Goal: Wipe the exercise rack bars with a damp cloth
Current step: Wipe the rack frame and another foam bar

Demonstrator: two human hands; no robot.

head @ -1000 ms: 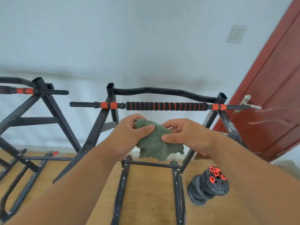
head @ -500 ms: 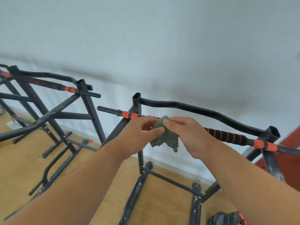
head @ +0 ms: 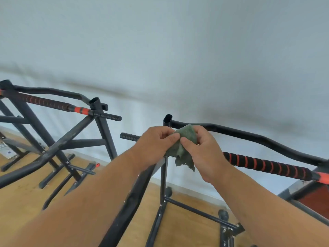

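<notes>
Two bare forearms run up from the lower edge, with no sleeve, watch or glove on either. The left hand (head: 154, 145) and right hand (head: 204, 154) carry no rings; short, plain nails show on the fingers (head: 175, 136).

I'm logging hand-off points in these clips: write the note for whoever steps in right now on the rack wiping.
Left hand: pinches the green cloth from the left.
Right hand: pinches the same cloth from the right; the cloth is bunched between both, its lower edge hanging free.
Position: the hands are in front of the near rack, by the open top of its left post and the threaded end of its padded bar. Whether the cloth touches metal cannot be told.
Done: cloth in hand and brought up to the rack.
Left: no wiping evident yet; the curved top bar, padded bar, posts, and second rack remain.
</notes>
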